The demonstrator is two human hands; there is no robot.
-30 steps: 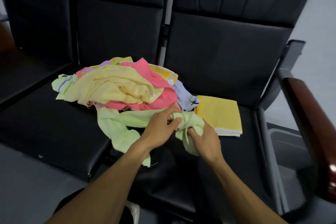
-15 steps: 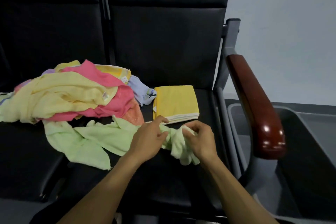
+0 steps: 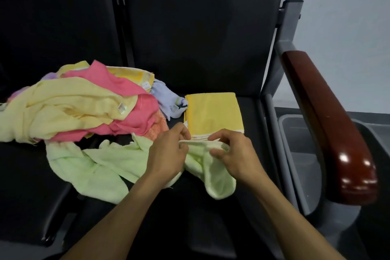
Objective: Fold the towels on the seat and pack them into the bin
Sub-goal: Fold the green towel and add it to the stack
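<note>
My left hand and right hand meet over the black seat, each pinching the top edge of a pale green towel. The thumb and curled fingers of my left hand nip the hem from the left; the thumb and forefinger of my right hand nip it from the right, the other fingers curled loosely below. A short stretch of hem runs taut between the two pinches. Under my right hand a loop of the green towel hangs down over the seat front; the rest trails away to the left of my left hand, crumpled flat on the cushion.

Just behind my fingertips, touching or almost touching the green hem, lies a folded yellow towel, square and flat on the seat. Left of that folded towel is a loose pile of towels: pale yellow on top, pink beneath, a bit of orange, and a lilac one poking out beside the folded towel. Right of the folded towel stands the seat's armrest, glossy reddish-brown wood, and beyond the armrest sits a grey bin, its inside mostly hidden.
</note>
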